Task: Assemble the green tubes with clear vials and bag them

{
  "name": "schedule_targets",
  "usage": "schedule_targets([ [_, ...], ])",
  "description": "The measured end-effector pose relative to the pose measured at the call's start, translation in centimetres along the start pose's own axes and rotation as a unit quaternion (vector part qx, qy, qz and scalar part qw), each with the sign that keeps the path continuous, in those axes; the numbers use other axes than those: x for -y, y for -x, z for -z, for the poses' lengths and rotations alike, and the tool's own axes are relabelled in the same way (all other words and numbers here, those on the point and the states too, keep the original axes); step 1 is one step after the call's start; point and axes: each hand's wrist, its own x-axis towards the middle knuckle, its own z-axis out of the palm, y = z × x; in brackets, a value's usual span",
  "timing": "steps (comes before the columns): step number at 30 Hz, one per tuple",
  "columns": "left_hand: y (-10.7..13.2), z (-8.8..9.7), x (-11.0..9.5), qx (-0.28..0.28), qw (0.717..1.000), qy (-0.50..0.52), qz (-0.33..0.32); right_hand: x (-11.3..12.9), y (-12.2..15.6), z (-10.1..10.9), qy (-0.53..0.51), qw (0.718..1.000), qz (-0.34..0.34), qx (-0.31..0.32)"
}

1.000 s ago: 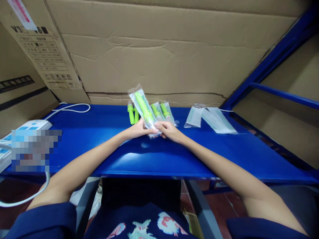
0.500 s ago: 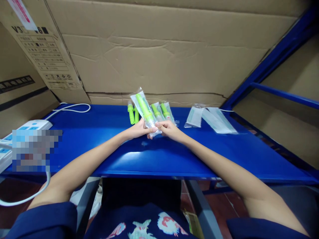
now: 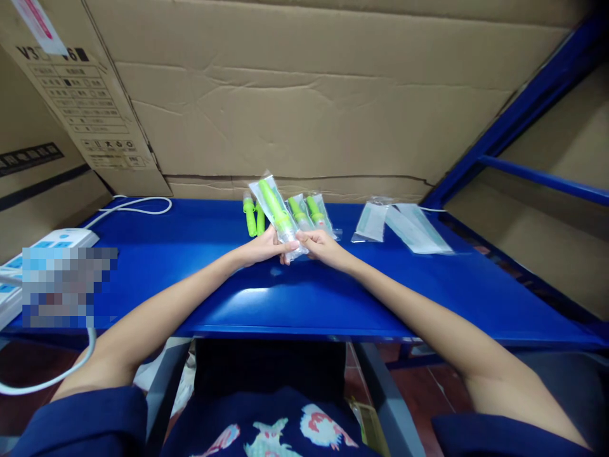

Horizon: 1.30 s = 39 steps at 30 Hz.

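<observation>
Both hands meet over the middle of the blue table (image 3: 200, 254) and pinch the lower end of a clear plastic bag with a green pen-like item inside (image 3: 275, 208). My left hand (image 3: 264, 246) grips the bag's bottom left, and my right hand (image 3: 321, 246) grips its bottom right. The bag tilts up and to the left, away from me. Just behind it lie two more bagged green items (image 3: 310, 212) and two bare green items (image 3: 254, 219) on the table.
A pile of empty clear bags (image 3: 402, 225) lies at the back right. A white power strip (image 3: 52, 244) with its cable (image 3: 136, 204) sits at the left edge. Cardboard boxes (image 3: 304, 95) wall the back and left; a blue shelf frame (image 3: 533, 101) rises on the right.
The bagged item has shifted slightly toward the far side of the table and a little lower, with both hands staying pinched on its lower end.
</observation>
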Motion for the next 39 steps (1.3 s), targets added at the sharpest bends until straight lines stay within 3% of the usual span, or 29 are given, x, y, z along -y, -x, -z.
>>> schedule_targets([
  [7,-0.1,0.9,-0.7,-0.063,0.998,-0.009,0.02,-0.8,-0.2,-0.2,0.011,0.998,-0.046,-0.029],
  [14,-0.7,2.6,-0.4,-0.133,0.991,0.0,-0.031,-0.8,-0.5,0.1,-0.055,0.994,-0.073,-0.056],
  [17,-1.0,2.8,-0.1,-0.161,0.986,0.016,-0.036,-0.8,-0.5,0.1,-0.079,0.994,-0.065,-0.039],
  [20,-0.9,2.7,-0.2,-0.137,0.99,0.01,-0.019,-0.8,-0.5,0.0,-0.085,0.995,-0.047,-0.017],
  [26,-0.2,2.1,-0.8,-0.023,0.995,-0.093,0.035,-0.9,-0.3,0.0,-0.032,0.996,-0.067,0.044],
  [31,-0.7,2.4,0.2,-0.103,0.986,-0.129,0.026,-1.3,-0.5,-0.2,-0.054,0.993,-0.096,-0.03],
  [34,-0.7,2.6,0.4,-0.114,0.982,-0.151,0.014,-1.4,-0.5,-0.3,-0.057,0.99,-0.119,-0.048],
  [36,-0.4,2.6,0.1,-0.114,0.967,-0.227,-0.007,-1.5,-0.5,-0.3,-0.058,0.988,-0.137,-0.052],
  [39,0.1,2.4,-0.6,-0.123,0.905,-0.406,-0.029,-1.8,-0.6,-0.2,-0.064,0.983,-0.157,-0.065],
])
